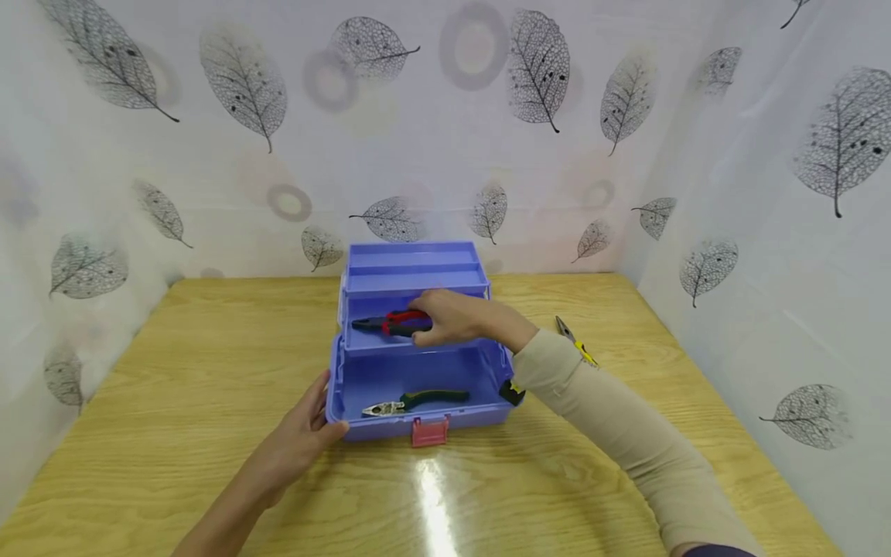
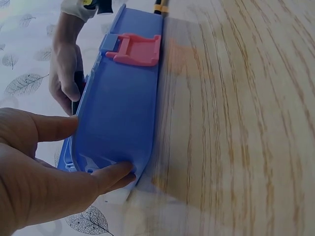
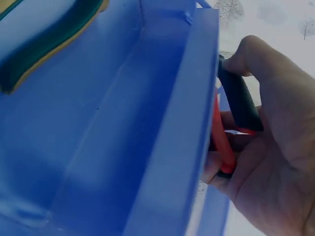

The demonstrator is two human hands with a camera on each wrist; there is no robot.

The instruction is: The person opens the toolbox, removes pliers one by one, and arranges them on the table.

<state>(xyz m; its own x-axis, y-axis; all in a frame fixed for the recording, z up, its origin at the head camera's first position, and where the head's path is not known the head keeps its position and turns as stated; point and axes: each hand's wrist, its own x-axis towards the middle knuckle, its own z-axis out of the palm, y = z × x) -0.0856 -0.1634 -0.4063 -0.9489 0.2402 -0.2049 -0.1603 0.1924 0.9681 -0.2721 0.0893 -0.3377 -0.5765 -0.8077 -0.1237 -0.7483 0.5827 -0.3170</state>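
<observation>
A purple-blue toolbox (image 1: pixel 473 419) stands open on the table, its stepped trays raised at the back. My right hand (image 1: pixel 455 317) grips the handles of red-and-black pliers (image 1: pixel 398 319) over the middle tray (image 1: pixel 362 341), their dark jaws pointing left. In the right wrist view, thumb and fingers wrap both handles (image 3: pixel 238 98) behind the tray's edge. My left hand (image 1: pixel 301 428) holds the box's front left corner, thumb at the rim and fingers against the side (image 2: pixel 115 174). Green-handled pliers (image 1: pixel 433 398) lie in the bottom compartment, silver jaws to the left.
Yellow-handled long-nose pliers (image 1: pixel 579 343) lie on the wooden table (image 1: pixel 174 402) right of the box, partly behind the right sleeve (image 1: pixel 612 418). A pink latch (image 1: pixel 430 433) hangs on the box front. A leaf-patterned white curtain (image 1: pixel 431 147) encloses the back and sides.
</observation>
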